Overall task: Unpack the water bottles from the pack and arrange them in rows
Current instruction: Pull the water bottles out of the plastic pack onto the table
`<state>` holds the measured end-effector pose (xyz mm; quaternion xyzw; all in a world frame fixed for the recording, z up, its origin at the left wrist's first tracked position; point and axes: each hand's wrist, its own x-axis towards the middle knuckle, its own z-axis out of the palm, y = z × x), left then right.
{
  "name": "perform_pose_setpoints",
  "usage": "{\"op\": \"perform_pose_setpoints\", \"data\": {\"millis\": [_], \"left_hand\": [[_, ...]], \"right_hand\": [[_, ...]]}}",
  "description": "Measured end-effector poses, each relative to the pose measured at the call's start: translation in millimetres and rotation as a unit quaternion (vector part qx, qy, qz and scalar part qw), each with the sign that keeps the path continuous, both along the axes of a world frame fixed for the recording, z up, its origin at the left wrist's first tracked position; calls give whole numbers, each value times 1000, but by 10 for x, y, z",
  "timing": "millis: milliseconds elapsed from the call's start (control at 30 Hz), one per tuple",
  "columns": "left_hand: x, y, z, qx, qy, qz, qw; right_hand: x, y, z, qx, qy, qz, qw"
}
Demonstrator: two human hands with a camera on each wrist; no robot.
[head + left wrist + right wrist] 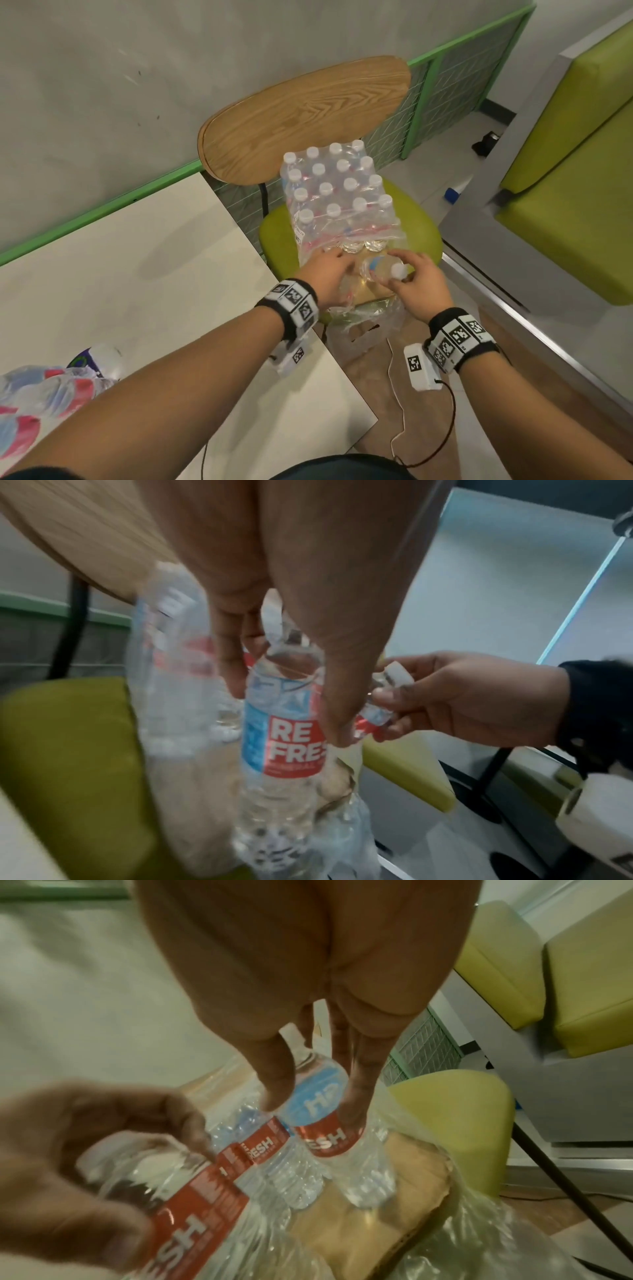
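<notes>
A shrink-wrapped pack of white-capped water bottles (339, 192) stands on a green chair seat (277, 240), its near end torn open. My left hand (329, 274) reaches into the open end and grips a bottle with a red and blue label (284, 737) around its upper body. That bottle is mostly hidden under the hand in the head view. My right hand (411, 277) holds a second bottle (380, 269) just right of it, fingers around its shoulder and label (318, 1104), cap tilted toward me. Loose wrap (370, 325) hangs off the chair's front.
A beige table (137, 257) lies to the left, with more wrapped red-labelled bottles (44, 394) at its near corner. The chair's wooden back (308, 116) rises behind the pack. A green bench (565, 205) stands to the right. A blue-capped item (452, 193) lies on the floor.
</notes>
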<state>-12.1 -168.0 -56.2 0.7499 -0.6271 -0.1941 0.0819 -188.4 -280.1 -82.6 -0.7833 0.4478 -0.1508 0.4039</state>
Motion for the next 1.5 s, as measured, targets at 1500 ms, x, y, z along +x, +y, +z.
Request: {"op": "perform_pose_setpoints", "data": {"millis": [1500], "left_hand": [[2316, 2779, 51, -28, 34, 552, 832]], "right_hand": [[3655, 2393, 131, 24, 33, 373, 927]]}}
